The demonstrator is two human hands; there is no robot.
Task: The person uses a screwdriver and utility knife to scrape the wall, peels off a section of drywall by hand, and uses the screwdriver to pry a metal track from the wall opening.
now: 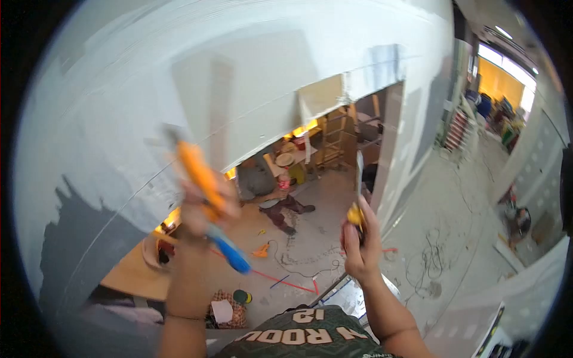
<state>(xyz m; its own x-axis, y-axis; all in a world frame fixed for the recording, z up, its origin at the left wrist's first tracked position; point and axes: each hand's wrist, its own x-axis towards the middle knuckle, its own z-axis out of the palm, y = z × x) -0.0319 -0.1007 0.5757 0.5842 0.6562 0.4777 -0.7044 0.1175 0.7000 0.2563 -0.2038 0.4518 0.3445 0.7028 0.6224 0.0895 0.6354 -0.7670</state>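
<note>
Blurred by motion, my left hand (209,206) is closed around an orange-handled tool (197,170) whose dark tip points up at the wall. A blue handle (230,252) sticks out below the same hand. On the right, my right hand (363,244) grips a putty knife (359,173) by its yellow and dark handle, blade upright. Neither tool visibly touches the white and grey plastered wall (262,71), which has a ragged-edged opening below.
Through the opening a person in a hat (285,160) sits on the floor near a wooden ladder (333,140). Cables (433,256) lie on the floor at right. A green-lidded jar (242,296) stands below, beside a checked cloth.
</note>
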